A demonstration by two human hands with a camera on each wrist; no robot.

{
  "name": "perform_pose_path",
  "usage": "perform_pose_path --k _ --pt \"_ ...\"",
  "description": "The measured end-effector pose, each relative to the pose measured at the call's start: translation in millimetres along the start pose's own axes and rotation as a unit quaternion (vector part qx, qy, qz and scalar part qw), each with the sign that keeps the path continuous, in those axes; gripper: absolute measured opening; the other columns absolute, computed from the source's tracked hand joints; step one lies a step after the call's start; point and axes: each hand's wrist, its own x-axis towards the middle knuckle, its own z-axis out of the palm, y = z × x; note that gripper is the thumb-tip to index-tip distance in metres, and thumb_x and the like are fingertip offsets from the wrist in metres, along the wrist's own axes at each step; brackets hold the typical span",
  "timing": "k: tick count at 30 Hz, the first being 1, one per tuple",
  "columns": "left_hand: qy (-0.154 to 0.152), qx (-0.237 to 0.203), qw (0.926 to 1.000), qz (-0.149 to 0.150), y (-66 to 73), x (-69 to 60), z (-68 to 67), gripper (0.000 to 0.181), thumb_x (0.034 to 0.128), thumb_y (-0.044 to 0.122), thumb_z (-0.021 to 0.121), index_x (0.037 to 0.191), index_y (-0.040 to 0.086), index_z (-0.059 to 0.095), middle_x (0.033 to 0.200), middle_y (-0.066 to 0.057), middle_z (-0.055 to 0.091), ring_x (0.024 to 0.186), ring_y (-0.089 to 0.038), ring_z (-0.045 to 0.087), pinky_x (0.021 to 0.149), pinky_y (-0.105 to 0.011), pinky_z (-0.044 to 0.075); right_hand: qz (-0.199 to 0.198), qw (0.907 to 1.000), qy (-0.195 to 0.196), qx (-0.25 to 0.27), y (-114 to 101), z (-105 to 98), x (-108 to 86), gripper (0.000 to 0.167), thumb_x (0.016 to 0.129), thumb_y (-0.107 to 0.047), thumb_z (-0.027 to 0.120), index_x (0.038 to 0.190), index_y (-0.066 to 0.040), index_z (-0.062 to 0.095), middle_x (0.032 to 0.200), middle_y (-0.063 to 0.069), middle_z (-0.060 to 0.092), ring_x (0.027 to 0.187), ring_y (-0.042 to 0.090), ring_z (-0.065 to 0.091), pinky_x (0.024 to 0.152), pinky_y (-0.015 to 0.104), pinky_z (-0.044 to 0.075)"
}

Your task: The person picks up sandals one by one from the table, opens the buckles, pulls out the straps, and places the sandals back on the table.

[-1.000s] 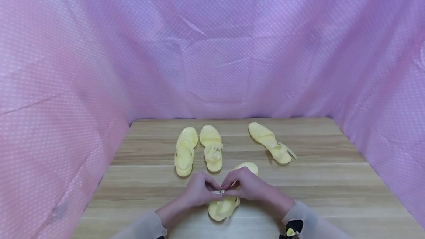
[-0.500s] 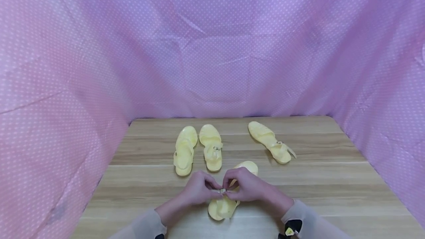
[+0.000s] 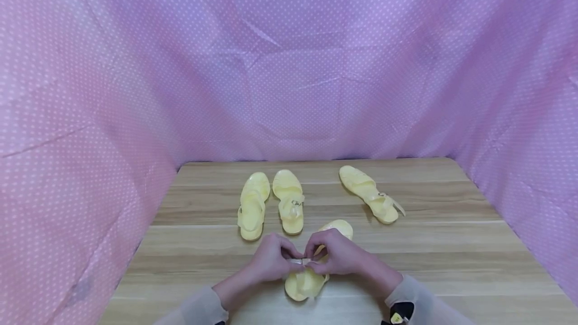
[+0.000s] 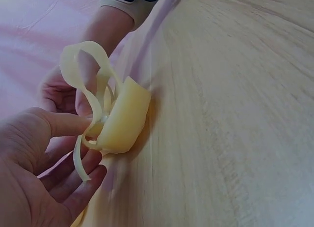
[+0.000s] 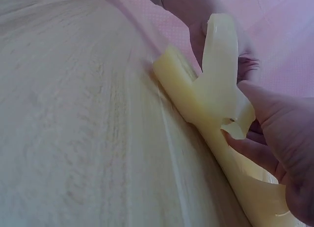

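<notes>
Near sandal (image 3: 307, 285), pale yellow: lies on the table (image 3: 203, 265), sole down, closest to the person of the four; heel toward the person, toe angled away and rightward.

Left hand (image 3: 273, 259) at the left of the near sandal, thumb and fingers pinching its thin strap (image 3: 306, 261). Right hand (image 3: 336, 252) over the near sandal's middle, gripping the same strap between thumb and fingers. The hands are close together, fingertips almost meeting; whether the strap is through its buckle cannot be told. In the left wrist view a loose strap end hangs below the left thumb.

Beyond the near sandal and to its left: two matching sandals side by side, outer one (image 3: 251, 209) and inner one (image 3: 289, 219), the latter with a metal buckle (image 3: 296, 203) showing. Beyond the near sandal and to its right: a lone sandal (image 3: 358, 187), slanted, strap end sticking out. Farther beyond the near sandal: pink dotted cloth (image 3: 289, 89).
</notes>
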Motion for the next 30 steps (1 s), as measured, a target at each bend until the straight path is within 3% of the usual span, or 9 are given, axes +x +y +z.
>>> perform_pose_path --k 8,21,26,30 --pt "-0.002 0.001 1.0000 0.000 -0.7 -2.5 -0.7 0.014 0.0751 0.016 0.097 0.082 0.014 0.084 0.079 0.000 0.080 0.066 0.003 0.064 0.063 -0.017 0.056 -0.012 0.9999 0.006 -0.001 -2.0 2.4 3.9 0.006 0.094 -0.014 0.082 0.093 -0.016 0.076 0.088 -0.008 0.078 0.087 -0.002 0.072 0.076 0.025 0.065" --pt "-0.003 0.016 0.9991 0.038 -1.8 0.9 5.0 0.014 0.0757 0.009 0.094 0.079 0.015 0.081 0.076 0.003 0.077 0.067 0.003 0.062 0.065 -0.016 0.055 -0.028 0.9994 -0.017 -0.008 1.9 -5.4 1.4 0.006 0.093 -0.007 0.079 0.095 -0.011 0.074 0.090 -0.004 0.076 0.091 0.003 0.072 0.078 0.025 0.064" --pt "-0.009 0.020 0.9984 0.053 0.0 -0.9 6.2 0.014 0.0767 0.006 0.092 0.080 0.012 0.080 0.076 -0.001 0.077 0.065 0.003 0.060 0.061 -0.016 0.052 -0.018 0.9996 -0.020 -0.002 2.3 -6.3 -0.1 0.008 0.091 -0.003 0.079 0.093 -0.010 0.074 0.087 -0.004 0.075 0.087 -0.001 0.068 0.077 0.023 0.064" --pt "0.002 0.030 0.9979 0.057 -0.9 -2.0 5.8 0.014 0.0761 0.007 0.093 0.079 0.013 0.080 0.074 0.001 0.076 0.064 0.002 0.059 0.061 -0.015 0.052 0.000 0.9999 -0.005 0.012 -0.9 -2.9 2.1 0.006 0.093 -0.011 0.081 0.093 -0.014 0.076 0.087 -0.005 0.077 0.085 -0.002 0.070 0.076 0.025 0.065"
